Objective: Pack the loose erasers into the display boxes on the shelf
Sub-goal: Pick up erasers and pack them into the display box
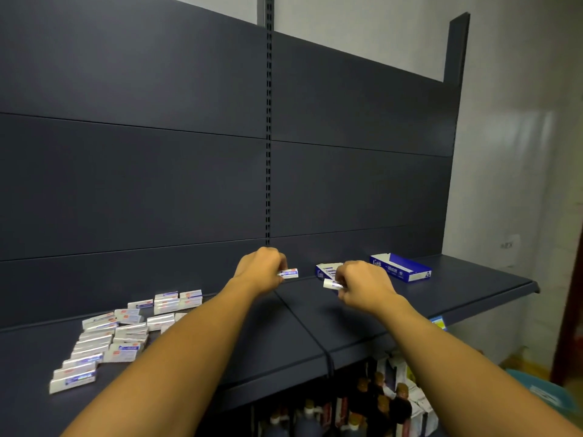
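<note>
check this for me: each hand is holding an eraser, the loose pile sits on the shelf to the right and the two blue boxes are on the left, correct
Not quite: the sides are swapped. The head view shows the loose pile on the shelf to the left, and the two blue boxes, one open and one behind the right hand, on the right. The left hand and right hand do each hold an eraser.

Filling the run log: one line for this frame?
left hand: holds eraser | right hand: holds second eraser by near display box | far box: open | loose pile: remaining
</note>
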`<state>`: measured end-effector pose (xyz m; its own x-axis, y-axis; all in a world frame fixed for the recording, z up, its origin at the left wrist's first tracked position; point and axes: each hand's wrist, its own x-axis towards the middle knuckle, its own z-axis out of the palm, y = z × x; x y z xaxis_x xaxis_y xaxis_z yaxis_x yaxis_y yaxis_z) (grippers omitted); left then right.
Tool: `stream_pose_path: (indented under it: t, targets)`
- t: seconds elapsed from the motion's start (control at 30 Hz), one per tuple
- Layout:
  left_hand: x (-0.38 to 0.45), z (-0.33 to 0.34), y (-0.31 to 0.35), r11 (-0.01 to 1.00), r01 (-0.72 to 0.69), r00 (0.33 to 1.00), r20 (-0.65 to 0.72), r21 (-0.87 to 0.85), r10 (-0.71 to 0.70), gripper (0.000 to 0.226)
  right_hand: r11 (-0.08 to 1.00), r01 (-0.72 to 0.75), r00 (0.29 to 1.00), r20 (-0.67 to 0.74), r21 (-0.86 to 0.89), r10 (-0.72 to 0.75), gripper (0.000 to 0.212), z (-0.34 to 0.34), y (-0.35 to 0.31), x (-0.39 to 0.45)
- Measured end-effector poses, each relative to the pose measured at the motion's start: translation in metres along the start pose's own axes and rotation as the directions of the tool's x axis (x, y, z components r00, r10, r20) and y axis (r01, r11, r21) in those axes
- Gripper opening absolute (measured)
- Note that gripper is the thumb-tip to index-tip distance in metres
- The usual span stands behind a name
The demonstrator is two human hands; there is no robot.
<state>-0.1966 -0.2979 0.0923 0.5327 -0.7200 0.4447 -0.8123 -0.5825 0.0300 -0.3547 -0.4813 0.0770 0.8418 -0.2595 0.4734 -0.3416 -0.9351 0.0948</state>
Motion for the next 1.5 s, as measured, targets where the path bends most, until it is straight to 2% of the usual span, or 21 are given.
stream_pose_path:
  t: [0.47,0.67,0.8,0.97,1.1,1.23,1.37,1.5]
  targets:
    - [0.065,0.045,0.049,1.000,-0.004,1.000,0.018,-0.017,0.004,0.017,0.996,-0.079,0.996,0.037,0.046,0.077,0.026,0.017,0.086,0.020]
    - [0.115,0.070,0.060,0.998,0.002,1.000,0.012,-0.061,-0.002,0.024,0.995,-0.064,0.996,0.067,0.071,0.059,0.025,0.033,0.120,0.058]
    - [0.143,0.083,0.067,0.997,-0.011,1.000,0.010,-0.072,0.012,0.019,0.995,-0.052,0.997,0.064,0.088,0.046,0.024,0.043,0.138,0.081]
    - [0.165,0.100,0.075,0.991,-0.006,1.000,0.019,-0.132,0.008,0.020,0.982,-0.030,0.999,0.035,0.187,0.024,0.024,0.059,0.157,0.102]
    - [0.178,0.112,0.078,0.974,0.057,0.998,0.040,-0.221,-0.049,0.021,0.959,0.001,0.999,0.041,0.284,-0.013,0.026,0.079,0.171,0.115]
    - [0.183,0.132,0.077,0.923,0.178,0.984,0.034,-0.341,-0.177,0.017,0.906,0.022,1.000,0.008,0.422,-0.028,0.024,0.106,0.186,0.131]
    - [0.177,0.159,0.078,0.895,0.263,0.961,0.018,-0.361,-0.275,0.016,0.835,0.072,0.997,-0.015,0.545,-0.077,0.021,0.134,0.199,0.147]
    - [0.177,0.176,0.084,0.889,0.287,0.947,-0.036,-0.356,-0.320,0.016,0.748,0.148,0.989,-0.075,0.647,-0.130,0.018,0.161,0.209,0.161]
